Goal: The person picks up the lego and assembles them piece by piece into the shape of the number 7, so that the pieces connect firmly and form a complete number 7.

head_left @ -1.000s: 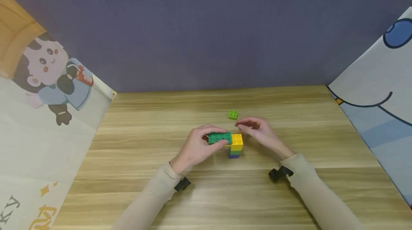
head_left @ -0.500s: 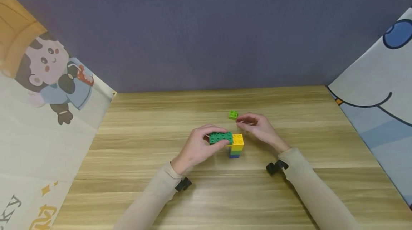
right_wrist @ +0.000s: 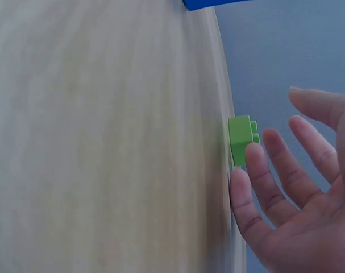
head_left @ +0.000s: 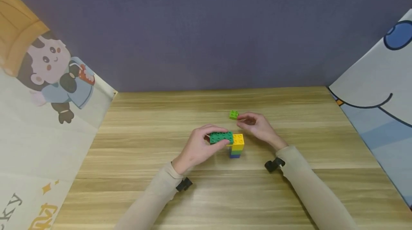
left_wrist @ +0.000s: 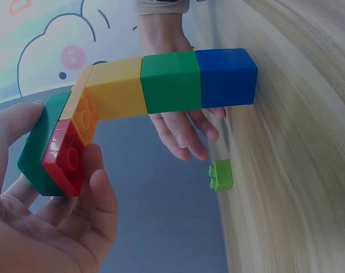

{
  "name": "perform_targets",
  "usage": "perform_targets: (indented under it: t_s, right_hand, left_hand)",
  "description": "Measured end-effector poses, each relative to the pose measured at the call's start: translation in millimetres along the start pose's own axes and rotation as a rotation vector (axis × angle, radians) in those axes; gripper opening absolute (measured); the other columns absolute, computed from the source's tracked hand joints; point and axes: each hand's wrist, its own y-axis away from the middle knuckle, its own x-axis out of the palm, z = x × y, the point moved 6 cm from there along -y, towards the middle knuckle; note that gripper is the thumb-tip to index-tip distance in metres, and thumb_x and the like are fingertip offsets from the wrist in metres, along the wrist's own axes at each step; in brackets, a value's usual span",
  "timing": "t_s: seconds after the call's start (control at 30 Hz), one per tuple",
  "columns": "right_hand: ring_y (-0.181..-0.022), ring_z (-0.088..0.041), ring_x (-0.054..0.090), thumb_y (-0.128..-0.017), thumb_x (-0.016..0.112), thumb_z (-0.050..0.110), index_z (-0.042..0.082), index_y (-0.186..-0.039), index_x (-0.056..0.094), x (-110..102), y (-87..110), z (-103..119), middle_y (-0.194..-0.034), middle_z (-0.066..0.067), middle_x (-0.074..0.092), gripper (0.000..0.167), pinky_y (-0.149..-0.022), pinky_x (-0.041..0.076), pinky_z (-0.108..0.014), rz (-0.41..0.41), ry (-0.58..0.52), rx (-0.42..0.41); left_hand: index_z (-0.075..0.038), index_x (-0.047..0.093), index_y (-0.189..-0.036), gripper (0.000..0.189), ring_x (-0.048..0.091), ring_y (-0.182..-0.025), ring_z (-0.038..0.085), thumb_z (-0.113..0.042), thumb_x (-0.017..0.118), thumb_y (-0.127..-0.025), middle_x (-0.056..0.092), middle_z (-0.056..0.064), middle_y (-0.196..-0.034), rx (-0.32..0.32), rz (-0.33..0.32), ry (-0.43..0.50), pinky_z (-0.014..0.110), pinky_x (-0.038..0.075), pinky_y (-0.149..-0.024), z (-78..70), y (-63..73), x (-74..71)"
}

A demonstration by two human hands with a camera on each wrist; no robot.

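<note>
My left hand (head_left: 199, 148) grips a dark green eight-stud toy brick (head_left: 221, 137) between thumb and fingers. That brick is the overhanging top of a joined stack. In the left wrist view a red brick (left_wrist: 57, 151) shows beneath it, beside a thin orange-yellow piece. A yellow brick (left_wrist: 116, 88), a mid-green brick (left_wrist: 171, 82) and a blue brick (left_wrist: 228, 78) form the upright column, blue lowest at the table. My right hand (head_left: 259, 128) holds nothing; its fingers are relaxed and spread, just right of a small lime green four-stud brick (head_left: 234, 115).
The wooden table (head_left: 145, 122) runs back to a dark blue-grey wall (head_left: 206, 33). Cartoon-printed panels (head_left: 35, 126) stand on the left and right sides. A black wrist camera (head_left: 274, 165) sits under the right sleeve.
My right hand has moved slightly away from me, to beside the lime green brick. The left hand and the stack stay almost still.
</note>
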Motion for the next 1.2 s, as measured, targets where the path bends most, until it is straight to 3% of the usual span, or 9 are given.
perform_targets:
  t_s: [0.3, 0.57, 0.97, 1.2]
  right_hand:
    - [-0.118, -0.037, 0.071, -0.099, 0.077, 0.028, 0.010, -0.137, 0.069, -2, -8.6, -2, -0.138, -0.015, 0.071, 0.043, -0.104, 0.058, -0.056, -0.030, 0.025, 0.028]
    - [-0.124, -0.039, 0.067, -0.098, 0.076, 0.022, 0.005, -0.155, 0.050, -1, -18.0, -2, -0.156, -0.019, 0.056, 0.065, -0.103, 0.058, -0.055, -0.055, 0.047, 0.038]
    - [-0.119, -0.038, 0.069, -0.098, 0.076, 0.020, 0.008, -0.147, 0.060, 2, -24.7, -3, -0.148, -0.018, 0.064, 0.053, -0.097, 0.060, -0.051, -0.047, 0.104, 0.045]
    - [-0.118, -0.037, 0.070, -0.099, 0.075, 0.019, 0.007, -0.143, 0.064, 5, -25.8, -3, -0.144, -0.018, 0.067, 0.047, -0.099, 0.060, -0.052, -0.031, 0.125, 0.034]
  left_hand:
    - [-0.023, 0.080, -0.122, 0.029, 0.065, -0.093, 0.009, -0.028, 0.083, -0.094, 0.077, -0.009, -0.121, -0.014, 0.001, 0.007, 0.036, 0.059, -0.078, 1.5, -0.4, -2.2]
    - [-0.023, 0.080, -0.122, 0.029, 0.065, -0.093, 0.009, -0.028, 0.083, -0.094, 0.077, -0.009, -0.121, -0.012, 0.009, 0.010, 0.036, 0.059, -0.078, 2.2, -0.5, -2.1]
    - [-0.023, 0.080, -0.122, 0.028, 0.065, -0.093, 0.009, -0.027, 0.083, -0.094, 0.077, -0.009, -0.121, -0.009, 0.013, 0.006, 0.035, 0.059, -0.078, 1.2, -1.1, -1.2]
    - [-0.022, 0.081, -0.121, 0.028, 0.061, -0.082, 0.009, -0.028, 0.084, -0.094, 0.077, -0.007, -0.116, -0.002, 0.017, -0.012, 0.026, 0.055, -0.067, -1.6, -3.5, 0.1]
